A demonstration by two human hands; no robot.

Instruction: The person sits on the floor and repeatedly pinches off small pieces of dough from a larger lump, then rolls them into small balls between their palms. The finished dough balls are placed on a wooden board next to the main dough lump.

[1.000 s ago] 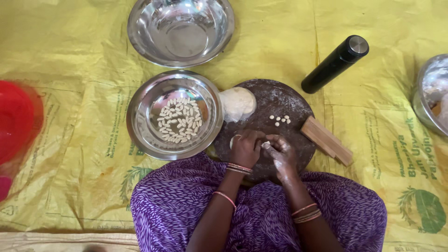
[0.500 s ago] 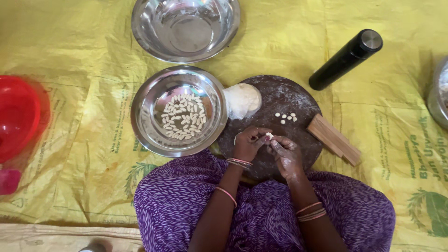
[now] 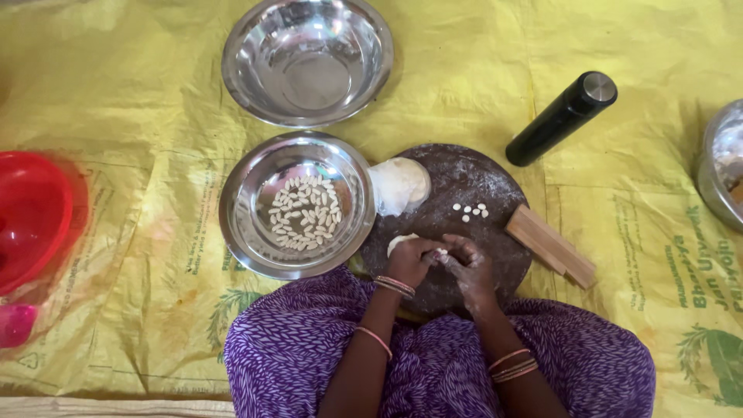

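- Head view: we see our left hand (image 3: 414, 259) and right hand (image 3: 468, 265) closed together, pinching a small dough piece (image 3: 441, 252) over the round wooden board (image 3: 495, 193)
- Four dough pellets (image 3: 470, 210) lie apart on it, near the dough ball (image 3: 401, 184)

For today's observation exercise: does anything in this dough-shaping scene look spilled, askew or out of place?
Nothing stands out. The dough pieces lie inside the steel bowl, four more sit on the round board, and the black bottle lies on its side on the sheet.
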